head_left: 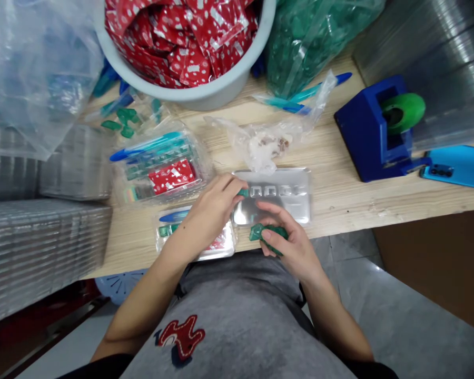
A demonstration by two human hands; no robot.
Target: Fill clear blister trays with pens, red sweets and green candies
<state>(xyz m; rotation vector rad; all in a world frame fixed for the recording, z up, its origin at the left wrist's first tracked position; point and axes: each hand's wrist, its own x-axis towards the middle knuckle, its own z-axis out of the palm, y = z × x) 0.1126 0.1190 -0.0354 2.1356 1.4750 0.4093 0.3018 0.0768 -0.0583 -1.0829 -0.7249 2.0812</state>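
Note:
My left hand [213,210] pinches a small green plastic piece [243,192] at the left end of a clear plastic tray [300,210]. A row of small square recesses runs along that tray. In my right hand [286,234] are several green translucent pieces [274,237], held between thumb and fingers just over the tray's front edge. Partly hidden under my left forearm lies a filled tray [231,245] with a blue pen-like stick [174,216], green pieces and a red packet. Behind it, more filled trays [130,181] hold a red patterned packet [173,177] and green pieces.
A grey-white basin [221,95] of red packets stands at the back beside a bag of green pieces [300,42]. Stacked clear trays [43,247] rise at left. A blue tape dispenser [373,129] and blue phone [462,166] are at right. A crumpled plastic bag [260,145] lies mid-table.

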